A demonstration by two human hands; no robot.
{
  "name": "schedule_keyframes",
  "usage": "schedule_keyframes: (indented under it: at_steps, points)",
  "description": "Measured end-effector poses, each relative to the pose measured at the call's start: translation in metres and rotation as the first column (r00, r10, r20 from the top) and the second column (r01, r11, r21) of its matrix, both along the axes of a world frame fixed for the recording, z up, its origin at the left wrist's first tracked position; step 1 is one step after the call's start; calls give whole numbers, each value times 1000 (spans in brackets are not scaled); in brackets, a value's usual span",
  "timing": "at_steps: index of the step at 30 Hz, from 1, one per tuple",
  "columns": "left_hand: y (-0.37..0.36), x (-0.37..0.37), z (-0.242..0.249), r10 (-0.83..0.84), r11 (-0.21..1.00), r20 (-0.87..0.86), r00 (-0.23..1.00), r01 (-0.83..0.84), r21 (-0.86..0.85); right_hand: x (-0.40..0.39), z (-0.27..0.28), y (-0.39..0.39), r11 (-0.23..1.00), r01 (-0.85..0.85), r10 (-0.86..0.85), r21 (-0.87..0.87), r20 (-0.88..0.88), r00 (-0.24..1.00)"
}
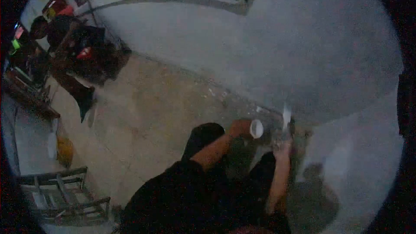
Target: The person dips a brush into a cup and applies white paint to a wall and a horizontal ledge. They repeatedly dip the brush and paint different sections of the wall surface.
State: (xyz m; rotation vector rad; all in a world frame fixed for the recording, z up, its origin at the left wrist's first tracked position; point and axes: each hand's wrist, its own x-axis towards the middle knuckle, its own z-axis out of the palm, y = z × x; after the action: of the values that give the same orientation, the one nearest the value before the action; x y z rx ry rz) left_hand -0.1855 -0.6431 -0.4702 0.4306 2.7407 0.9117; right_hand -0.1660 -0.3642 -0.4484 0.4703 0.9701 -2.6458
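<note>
The picture is dim and grainy. My left hand [242, 127] is closed on a small white cup [256, 128], whose round rim faces up toward me. My right hand [282, 146] is closed round a narrow tool with a bright white end [286, 116], close to the foot of the grey wall [320, 52]. Too blurred to tell are the tool's exact kind and whether it touches the wall. The cup and the tool are a short way apart, in front of my dark-clothed knees.
Pale crumbs [216, 95] lie along the wall's foot on the tan floor [143, 91]. Another person [69, 39] is low down at the upper left. A slatted metal frame [65, 195] and a yellow container [65, 151] stand at the lower left. A pale surface [346, 160] rises on my right.
</note>
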Motion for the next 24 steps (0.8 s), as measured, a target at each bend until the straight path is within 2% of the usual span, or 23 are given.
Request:
schedule_keyframes:
  at_steps: [1, 2, 6, 9, 11, 13, 15, 18, 20, 22, 24]
  points:
    - [1, -2, 0, 4, 1000, 5, 1000, -4, 9, -3, 23, -15, 962, 51, -98, 268, 167, 981]
    - [-1, -4, 3, 7, 1000, 10, 1000, -8, 19, -5, 51, -32, 878, 26, -204, 478, 324, 924]
    - [-7, -4, 18, 27, 998, 20, 999, -28, 57, -20, -15, 0, 944, -40, -35, 327, 220, 975]
    - [-7, 2, 26, 55, 994, 33, 998, -58, 92, -25, -10, -7, 922, 62, -109, 381, 103, 989]
    - [-12, 9, 33, 78, 987, 56, 995, -85, 135, -20, -23, -7, 819, -110, 43, 563, 132, 990]
    - [-15, 19, 47, 111, 972, 100, 989, -128, 195, -3, 17, -23, 885, -135, -25, 445, 336, 941]
    - [-16, 37, 75, 152, 944, 163, 975, -192, 267, 18, 22, -27, 920, -127, 39, 370, 235, 971]
    - [-25, 70, 133, 194, 904, 243, 951, -269, 332, 60, 36, -32, 940, -183, 213, 286, -74, 974]
    - [-39, 93, 177, 216, 891, 256, 942, -297, 343, 76, 101, -41, 984, -167, 146, 69, 237, 960]
    - [-59, 119, 223, 235, 881, 261, 936, -318, 350, 89, 182, -46, 926, -365, 325, 93, 295, 899]
    - [-79, 144, 274, 254, 873, 258, 932, -336, 354, 99, 265, -70, 910, -319, 120, 265, 567, 815]
